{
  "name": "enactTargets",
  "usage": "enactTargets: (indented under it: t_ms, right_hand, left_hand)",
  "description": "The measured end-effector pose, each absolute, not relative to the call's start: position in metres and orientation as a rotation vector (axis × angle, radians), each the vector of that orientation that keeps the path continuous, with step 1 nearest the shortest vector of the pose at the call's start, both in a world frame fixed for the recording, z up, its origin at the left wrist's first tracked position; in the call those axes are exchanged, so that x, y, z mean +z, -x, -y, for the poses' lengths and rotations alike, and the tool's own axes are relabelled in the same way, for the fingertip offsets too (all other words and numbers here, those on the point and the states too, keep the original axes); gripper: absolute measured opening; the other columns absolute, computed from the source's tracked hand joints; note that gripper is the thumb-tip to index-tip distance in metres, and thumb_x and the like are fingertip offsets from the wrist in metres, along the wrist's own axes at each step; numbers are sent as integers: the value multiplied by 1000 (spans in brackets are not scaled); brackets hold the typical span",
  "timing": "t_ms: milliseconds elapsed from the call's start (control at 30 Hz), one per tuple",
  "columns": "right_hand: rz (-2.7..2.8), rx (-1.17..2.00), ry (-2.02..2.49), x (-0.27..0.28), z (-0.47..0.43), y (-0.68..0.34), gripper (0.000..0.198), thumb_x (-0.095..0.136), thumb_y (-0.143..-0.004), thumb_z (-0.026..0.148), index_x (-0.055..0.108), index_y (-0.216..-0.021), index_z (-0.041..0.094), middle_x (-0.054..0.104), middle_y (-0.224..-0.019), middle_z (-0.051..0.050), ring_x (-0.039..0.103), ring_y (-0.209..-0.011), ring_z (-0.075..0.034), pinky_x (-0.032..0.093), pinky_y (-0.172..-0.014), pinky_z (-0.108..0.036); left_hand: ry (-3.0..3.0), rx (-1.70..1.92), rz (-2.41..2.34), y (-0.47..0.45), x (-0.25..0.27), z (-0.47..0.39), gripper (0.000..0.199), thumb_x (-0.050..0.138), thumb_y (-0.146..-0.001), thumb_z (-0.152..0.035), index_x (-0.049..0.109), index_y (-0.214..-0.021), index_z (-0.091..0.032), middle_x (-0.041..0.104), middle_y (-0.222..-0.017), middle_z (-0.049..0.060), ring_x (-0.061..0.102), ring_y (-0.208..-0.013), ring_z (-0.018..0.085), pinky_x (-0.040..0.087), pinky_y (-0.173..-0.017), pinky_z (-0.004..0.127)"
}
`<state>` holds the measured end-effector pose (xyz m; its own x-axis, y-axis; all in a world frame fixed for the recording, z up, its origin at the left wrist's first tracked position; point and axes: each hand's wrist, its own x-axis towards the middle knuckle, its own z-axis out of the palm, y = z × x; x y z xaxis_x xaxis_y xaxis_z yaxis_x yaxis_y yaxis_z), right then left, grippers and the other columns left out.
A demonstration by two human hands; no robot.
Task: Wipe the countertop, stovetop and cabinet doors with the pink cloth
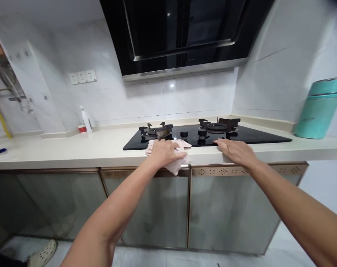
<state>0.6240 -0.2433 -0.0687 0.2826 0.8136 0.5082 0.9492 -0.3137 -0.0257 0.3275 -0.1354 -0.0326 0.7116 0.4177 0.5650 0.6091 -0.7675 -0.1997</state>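
Cloth [174,167], likely light and limp, is grasped by the left hand [163,152] over the front edge of the stove [263,135], best taken by its bunched middle; the right hand [236,151] is rested at that edge, grip released.

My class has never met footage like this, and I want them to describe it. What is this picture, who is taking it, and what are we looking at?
There is no machine here, only a person's bare arms and hands. The one picture comes from a camera worn on that person's head, looking forward and down. The left hand is on a pale cloth at the front edge of a black cooktop. The right hand rests at the same edge, without a cloth. On the counter stand a white bottle to the left and a teal container to the right.
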Motion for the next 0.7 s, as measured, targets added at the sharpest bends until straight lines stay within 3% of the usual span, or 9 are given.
enactTargets:
  t_ms: [267, 433, 567, 700]
  right_hand:
    - [1608, -614, 2211, -73, 243, -626, 57, 23, -101, 36, 64, -139, 25, 56, -149, -2, 51, -139, -25, 47, -111, -43]
    - [1631, -624, 2197, -77, 238, -631, 58, 24, -99, 37, 63, -140, 25, 56, -149, -3, 50, -140, -23, 42, -115, -43]
    - [1618, -639, 2193, -76, 235, -629, 60, 20, -99, 37, 64, -139, 25, 57, -148, -4, 52, -138, -24, 42, -113, -43]
    - [1622, -626, 2212, -73, 236, -625, 62, 17, -99, 38, 63, -139, 25, 58, -147, -5, 56, -133, -26, 45, -108, -45]
  left_hand:
    - [2371, -620, 1425, -185, -11, 78, 66, 30, -92, -73, 75, -118, -32, 73, -125, 5, 67, -104, 29, 46, -81, 37]
    - [2100, -472, 1838, -102, 2, 40, 66, 28, -92, -69, 68, -129, -31, 68, -134, 11, 62, -120, 38, 42, -97, 50]
    - [2004, -552, 1970, -95, 8, 34, 63, 35, -92, -65, 66, -127, -23, 71, -124, 15, 63, -115, 38, 42, -97, 50]
    - [2111, -652, 1938, -151, 12, 38, 70, 15, -99, -58, 54, -138, -15, 65, -134, 17, 60, -118, 33, 46, -89, 41]
